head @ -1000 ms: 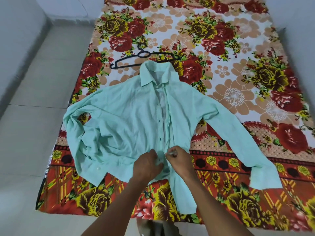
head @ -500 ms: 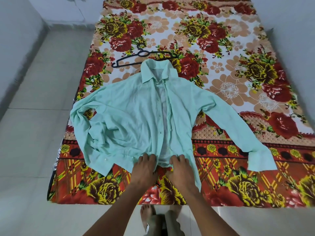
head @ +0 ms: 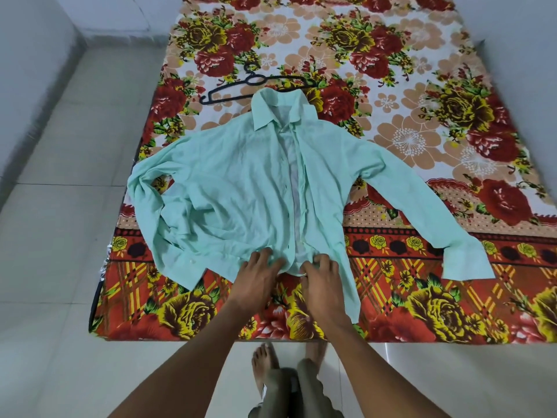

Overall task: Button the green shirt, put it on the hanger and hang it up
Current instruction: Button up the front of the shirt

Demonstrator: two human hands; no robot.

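The green shirt (head: 241, 188) lies face up on the flowered bedspread (head: 422, 140), centre of frame, collar toward the top, hem toward the bottom edge of the bed. The front is open: a pale strip of the inside shows down the middle btwn the two front edges. The black hanger (head: 253, 86) lies just above the collar, partly tucked under it, not yet in use.

Step in hand, as I judge it: lining up the hem w/ both hands before buttoning. To do it well, pull the two front edges together so they overlap flat, match button to hole starting at one end, & smooth the bunched cloth at the left of the frame first, or the rows will go on skewed.

Left hand (head: 259, 276) lies palm down on the hem left of the opening, fingers (head: 265, 257) spread & pressing cloth, not closed round anything. Right hand (head: 324, 279) sits on the hem right of the opening, fingers curled; it seems to pinch the edge, but I cannot tell for sure. Hands are near each other, not touching.
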